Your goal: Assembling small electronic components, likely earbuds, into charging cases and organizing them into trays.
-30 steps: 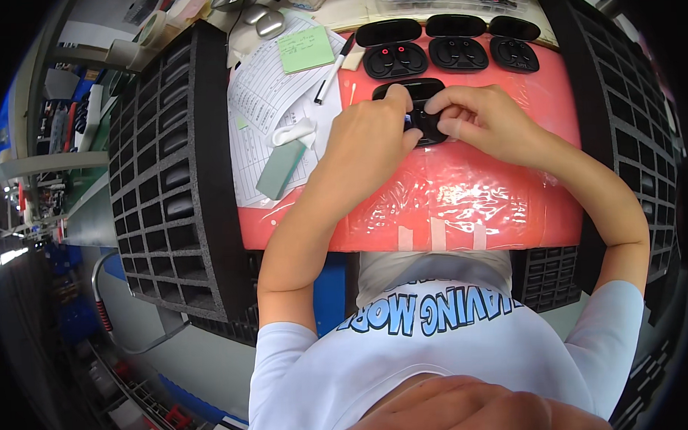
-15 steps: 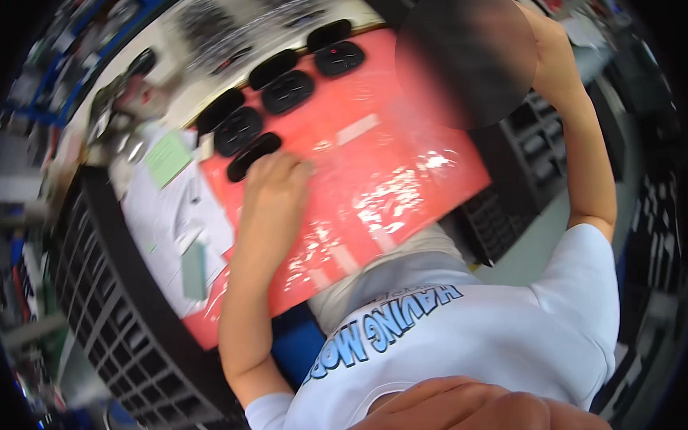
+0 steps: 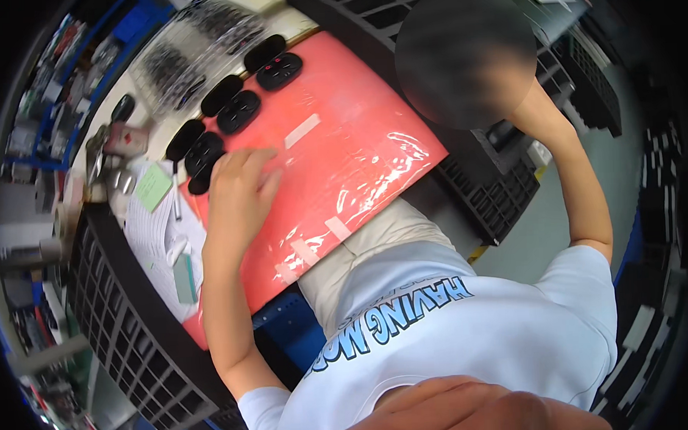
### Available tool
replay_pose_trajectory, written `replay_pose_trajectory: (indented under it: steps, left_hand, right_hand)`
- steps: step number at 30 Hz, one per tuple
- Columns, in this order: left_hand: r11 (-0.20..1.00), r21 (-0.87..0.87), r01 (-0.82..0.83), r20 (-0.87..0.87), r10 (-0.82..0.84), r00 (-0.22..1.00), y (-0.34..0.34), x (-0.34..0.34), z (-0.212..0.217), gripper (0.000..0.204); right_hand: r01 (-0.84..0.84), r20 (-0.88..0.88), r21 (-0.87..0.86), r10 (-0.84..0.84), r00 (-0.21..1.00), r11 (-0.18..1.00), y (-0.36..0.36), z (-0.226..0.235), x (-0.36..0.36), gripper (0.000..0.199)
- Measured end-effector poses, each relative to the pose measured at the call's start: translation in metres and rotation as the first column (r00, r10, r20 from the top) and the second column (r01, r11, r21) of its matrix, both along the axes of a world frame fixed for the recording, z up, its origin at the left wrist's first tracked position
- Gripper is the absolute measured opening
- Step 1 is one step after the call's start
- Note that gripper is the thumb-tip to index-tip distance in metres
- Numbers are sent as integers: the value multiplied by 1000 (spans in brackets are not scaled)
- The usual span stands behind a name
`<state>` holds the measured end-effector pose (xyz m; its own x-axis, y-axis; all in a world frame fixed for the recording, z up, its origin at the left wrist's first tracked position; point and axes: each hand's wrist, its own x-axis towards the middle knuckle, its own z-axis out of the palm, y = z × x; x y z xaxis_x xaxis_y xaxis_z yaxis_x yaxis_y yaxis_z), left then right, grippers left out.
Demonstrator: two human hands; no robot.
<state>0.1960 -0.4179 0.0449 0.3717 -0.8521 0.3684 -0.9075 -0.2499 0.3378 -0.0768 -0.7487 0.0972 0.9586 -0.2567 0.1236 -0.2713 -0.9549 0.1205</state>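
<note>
L hand (image 3: 237, 190) lies flat, palm down, fingers loosely spread, on the red mat (image 3: 342, 162); fingertips point toward the black cases and the nearest one, a black case (image 3: 201, 182), sits just at the fingertips, partly hidden by them. Not pinching anything that I can see. R hand is raised up off the bench and hidden behind a blurred round patch, so can't tell if it's open or closed, or holding anything.

Count on the mat's far edge: 3 open black cases in a row, (image 3: 196, 148), (image 3: 232, 105), (image 3: 273, 63), each w/ lid folded back, plus the 1 by the fingertips = 4 total.

Mat is covered w/ clear film, 4 pale tape strips visible on it.

Left of mat: 1 green sticky note (image 3: 153, 187), sheets of paper (image 3: 151, 237), 1 black slotted tray (image 3: 125, 336).
</note>
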Motion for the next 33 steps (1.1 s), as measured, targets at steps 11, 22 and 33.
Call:
replay_pose_trajectory:
  steps: [11,22,33]
  left_hand:
    - [940,-307,151,-278,-240,930,-53,-28,-15,45]
    - [627,-699,-344,-612,-275,742,-30,15,-23,66]
    - [690,-708,-148,-96,112,989,-36,17,-28,62]
  right_hand:
    - [-8,-91,763,121,988,646,16,71,53,37]
    - [-537,334,817,586,739,212,102,17,253,47]
    - [-448,350,825,313,883,343,64,-48,303,36]
